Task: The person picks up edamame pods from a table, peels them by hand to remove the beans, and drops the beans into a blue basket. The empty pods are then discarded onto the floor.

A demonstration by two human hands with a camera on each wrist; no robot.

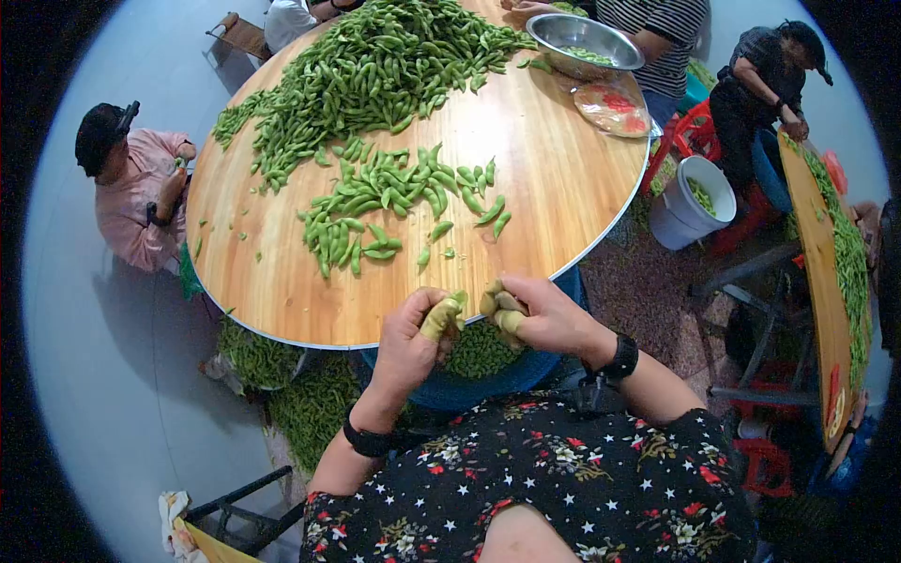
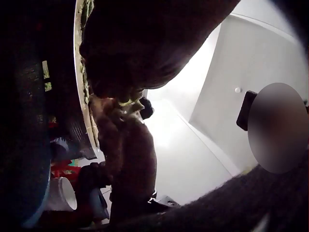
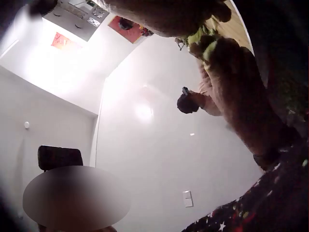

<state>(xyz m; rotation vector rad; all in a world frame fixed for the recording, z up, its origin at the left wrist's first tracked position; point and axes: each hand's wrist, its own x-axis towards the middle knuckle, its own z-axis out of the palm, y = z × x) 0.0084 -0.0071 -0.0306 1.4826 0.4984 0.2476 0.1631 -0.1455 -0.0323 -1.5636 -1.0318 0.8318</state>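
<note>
Just over the near edge of the round wooden table (image 1: 554, 197), my left hand (image 1: 411, 340) pinches a green edamame pod (image 1: 460, 297) between thumb and fingers. Close to its right, my right hand (image 1: 552, 321) has its fingers curled in, with nothing visible held in them. Yellowish covers sit on some fingertips of both hands. Below the hands is a blue tub (image 1: 441, 394) with shelled green beans (image 1: 479, 351) in it. A small spread of pods (image 1: 375, 192) lies ahead on the table, before a large heap (image 1: 375, 80).
At the table's far right stand a metal bowl (image 1: 627, 49) and a red-marked plastic packet (image 1: 610, 105). A white bucket (image 1: 680, 214) is on the right, near a second table (image 1: 809, 235). Pods (image 1: 319, 403) cover the floor at left. Several people sit around.
</note>
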